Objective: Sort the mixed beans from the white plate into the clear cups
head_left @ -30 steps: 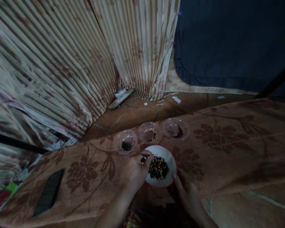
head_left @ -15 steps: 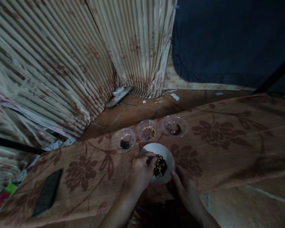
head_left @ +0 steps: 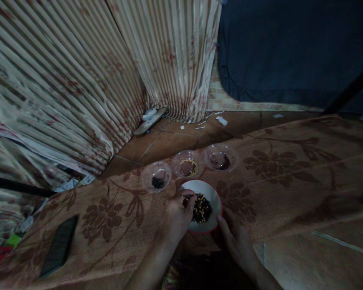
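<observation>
A white bowl with a red rim holds a mix of dark and yellow bean-like grains. My left hand is over the bowl's left side, thumb and forefinger pinched together; what they hold, if anything, is too small to name. At the right rim, my right hand grips the bowl, thumb on its edge. Beyond it stand three clear plastic bowls: the left bowl contains dark grains, the middle bowl yellow grains, the right bowl dark reddish contents.
A brown floral cloth covers the long surface. A dark phone lies on its left part. Past the far edge are a tiled floor with white scraps, a skateboard-like board and striped curtains.
My left hand has shifted slightly left and up over the grains, still pinched. My right hand keeps its grip on the bowl. The whole view has moved a little.
</observation>
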The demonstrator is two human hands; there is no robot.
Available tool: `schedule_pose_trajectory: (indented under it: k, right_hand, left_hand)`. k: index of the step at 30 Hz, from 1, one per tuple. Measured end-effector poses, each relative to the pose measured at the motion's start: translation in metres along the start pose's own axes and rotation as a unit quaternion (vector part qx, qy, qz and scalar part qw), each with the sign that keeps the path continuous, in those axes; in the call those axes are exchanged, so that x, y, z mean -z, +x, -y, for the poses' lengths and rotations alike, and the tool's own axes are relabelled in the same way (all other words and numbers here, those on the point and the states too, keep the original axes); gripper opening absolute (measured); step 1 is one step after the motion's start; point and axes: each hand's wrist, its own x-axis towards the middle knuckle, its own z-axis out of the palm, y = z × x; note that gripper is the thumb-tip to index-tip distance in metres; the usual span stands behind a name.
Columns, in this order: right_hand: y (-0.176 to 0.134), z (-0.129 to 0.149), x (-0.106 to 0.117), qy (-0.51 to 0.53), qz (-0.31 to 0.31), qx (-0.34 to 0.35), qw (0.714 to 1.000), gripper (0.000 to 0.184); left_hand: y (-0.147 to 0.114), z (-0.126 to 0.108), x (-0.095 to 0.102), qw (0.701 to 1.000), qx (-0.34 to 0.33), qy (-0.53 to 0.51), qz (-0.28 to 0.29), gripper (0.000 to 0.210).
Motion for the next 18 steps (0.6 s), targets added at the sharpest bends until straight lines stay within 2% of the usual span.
schedule_pose_trajectory:
  k: [6,18]
  right_hand:
    - [0.0002,-0.0019,-0.0002,0.002,0.007,-0.003,1.0,0.041]
    - [0.0003,0.0003,0.0014,-0.01,0.005,0.0,1.0,0.043]
  left_hand:
    - [0.0018,-0.0011,0.0003,0.999,-0.014,0.029,0.004,0.012]
    - [0.0001,0.0017,-0.0033,1.0,-0.007,0.018,0.006,0.01]
